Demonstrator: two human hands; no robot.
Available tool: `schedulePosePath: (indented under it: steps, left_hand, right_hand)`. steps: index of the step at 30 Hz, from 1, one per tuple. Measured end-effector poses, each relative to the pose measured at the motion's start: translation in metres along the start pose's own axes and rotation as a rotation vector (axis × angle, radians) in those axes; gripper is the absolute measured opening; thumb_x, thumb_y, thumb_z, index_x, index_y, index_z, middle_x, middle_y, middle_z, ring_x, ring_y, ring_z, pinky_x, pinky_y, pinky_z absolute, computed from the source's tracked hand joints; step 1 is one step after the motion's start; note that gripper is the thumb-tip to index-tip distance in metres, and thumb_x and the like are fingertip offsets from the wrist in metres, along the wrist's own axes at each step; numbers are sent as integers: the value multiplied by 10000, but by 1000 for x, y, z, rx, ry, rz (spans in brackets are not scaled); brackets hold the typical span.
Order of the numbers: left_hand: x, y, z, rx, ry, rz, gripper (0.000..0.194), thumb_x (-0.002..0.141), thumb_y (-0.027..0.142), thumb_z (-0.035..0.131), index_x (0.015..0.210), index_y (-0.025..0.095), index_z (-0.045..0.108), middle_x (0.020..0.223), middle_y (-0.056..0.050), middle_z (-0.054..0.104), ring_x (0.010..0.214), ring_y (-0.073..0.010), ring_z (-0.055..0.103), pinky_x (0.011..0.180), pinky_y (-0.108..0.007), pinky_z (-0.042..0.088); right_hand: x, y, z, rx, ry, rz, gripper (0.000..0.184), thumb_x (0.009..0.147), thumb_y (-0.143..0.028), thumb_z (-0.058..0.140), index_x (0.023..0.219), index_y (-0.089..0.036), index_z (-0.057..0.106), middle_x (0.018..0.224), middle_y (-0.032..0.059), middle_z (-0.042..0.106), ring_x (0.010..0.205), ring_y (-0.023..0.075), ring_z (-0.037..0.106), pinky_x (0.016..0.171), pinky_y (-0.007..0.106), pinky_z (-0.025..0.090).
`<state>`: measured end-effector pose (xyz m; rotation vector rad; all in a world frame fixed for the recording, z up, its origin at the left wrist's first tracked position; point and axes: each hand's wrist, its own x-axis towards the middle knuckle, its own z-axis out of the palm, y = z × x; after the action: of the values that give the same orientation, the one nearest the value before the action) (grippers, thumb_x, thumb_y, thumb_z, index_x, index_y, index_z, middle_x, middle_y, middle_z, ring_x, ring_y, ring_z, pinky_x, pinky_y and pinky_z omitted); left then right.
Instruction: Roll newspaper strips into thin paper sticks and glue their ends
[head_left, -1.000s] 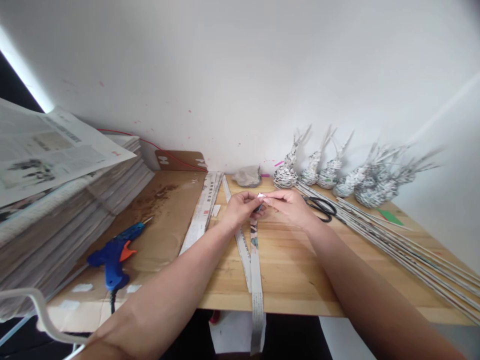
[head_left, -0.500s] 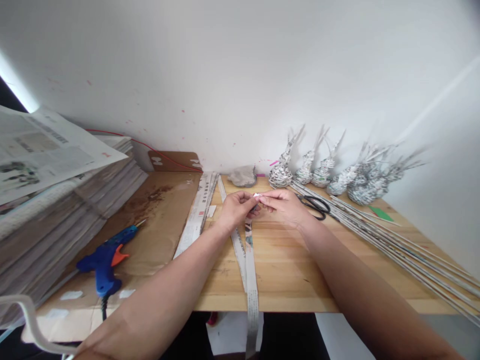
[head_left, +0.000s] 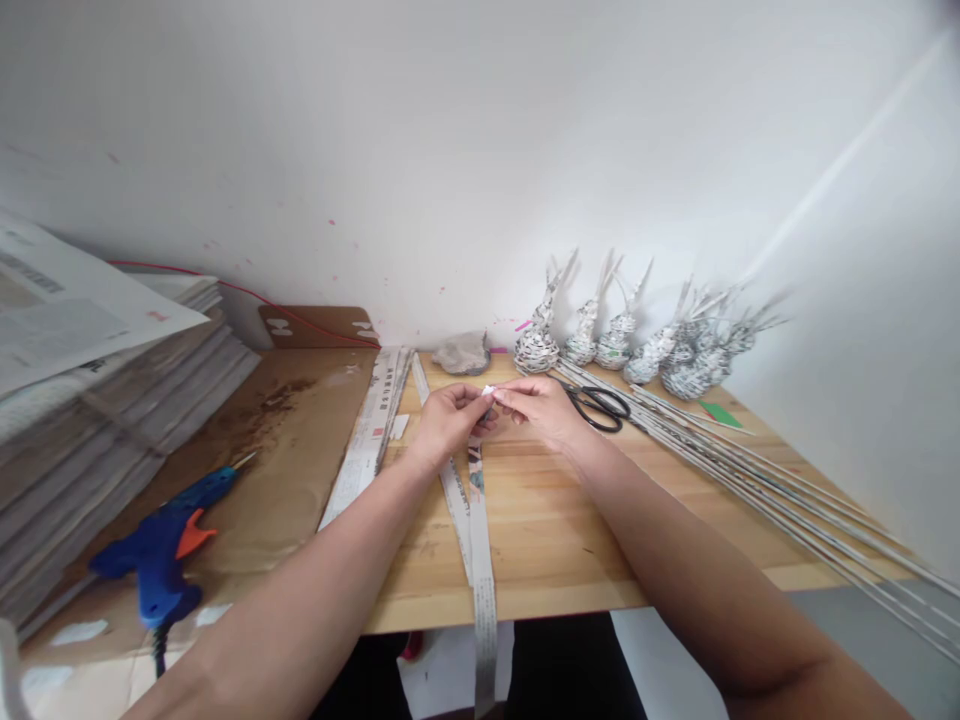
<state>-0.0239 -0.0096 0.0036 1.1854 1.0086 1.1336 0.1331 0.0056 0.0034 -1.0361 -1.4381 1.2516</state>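
And there it was, a lane of bare tabletop (head_left: 551, 540) between the newspaper strip (head_left: 484, 590) and right forearm (head_left: 675, 560); beyond that arm, scissors (head_left: 600, 404) and paper rods (head_left: 697, 444) blocked passage!

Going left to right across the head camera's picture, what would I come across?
Blue glue gun, pile of newspaper strips, left hand, right hand, black-handled scissors, green card.

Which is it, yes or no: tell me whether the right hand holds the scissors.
No, the scissors lie on the table beside the right hand.
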Motion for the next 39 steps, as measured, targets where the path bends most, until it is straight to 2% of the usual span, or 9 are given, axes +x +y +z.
schedulePosePath:
  steps: [4, 8, 13, 17, 23, 33, 39]
  left_hand:
    - [0, 0, -1, -26, -3, -11, 369, 647, 426, 743, 809, 116, 624, 688, -70, 674, 538, -129, 612, 508, -235, 498]
    - [1, -1, -2, -103, -26, -21, 378, 674, 456, 717, 818, 117, 636, 697, -67, 666, 545, -108, 593, 516, -226, 501]
    - [2, -1, -3, -167, -60, -44, 347, 690, 430, 713, 805, 113, 633, 683, -57, 646, 530, -93, 574, 500, -213, 492]
    - [0, 1, -2, -161, -60, -66, 321, 691, 406, 716, 775, 114, 612, 669, -48, 639, 505, -86, 566, 491, -207, 486]
    - [0, 1, -1, -92, -53, -66, 334, 690, 400, 715, 804, 107, 604, 661, -58, 649, 511, -104, 580, 489, -217, 490]
    - [2, -5, -5, -13, -75, -9, 405, 687, 489, 695, 835, 119, 621, 698, -63, 669, 562, -122, 605, 534, -237, 506]
    - [0, -4, -4, -103, -129, -50, 349, 673, 385, 737, 873, 122, 626, 753, -61, 670, 653, -133, 627, 532, -210, 494]
  right_hand:
    - [-1, -3, -2, 27, -12, 29, 310, 676, -421, 716, 824, -149, 730, 654, 30, 647, 568, 97, 500, 471, 221, 322]
    - [-1, -6, -6, 103, -39, 68, 305, 707, -454, 687, 764, -155, 701, 713, 30, 648, 592, 90, 514, 497, 217, 348]
    - [-1, -5, -5, 81, -91, 28, 310, 710, -432, 696, 875, -171, 720, 740, 32, 654, 617, 97, 520, 523, 225, 355]
    - [-2, -5, -3, 35, -108, -7, 286, 741, -414, 673, 882, -172, 730, 703, 27, 654, 598, 94, 503, 520, 228, 339]
    - [-2, -4, -2, 29, -63, -5, 261, 706, -377, 715, 864, -170, 734, 766, 45, 681, 607, 95, 505, 515, 223, 343]
    - [0, 0, -2, 139, -52, 58, 273, 625, -375, 769, 798, -166, 740, 717, 41, 680, 580, 98, 526, 476, 224, 309]
    - [-1, -1, -3, 136, -50, 54, 244, 667, -381, 741, 757, -155, 725, 623, 26, 640, 555, 93, 519, 463, 215, 287]
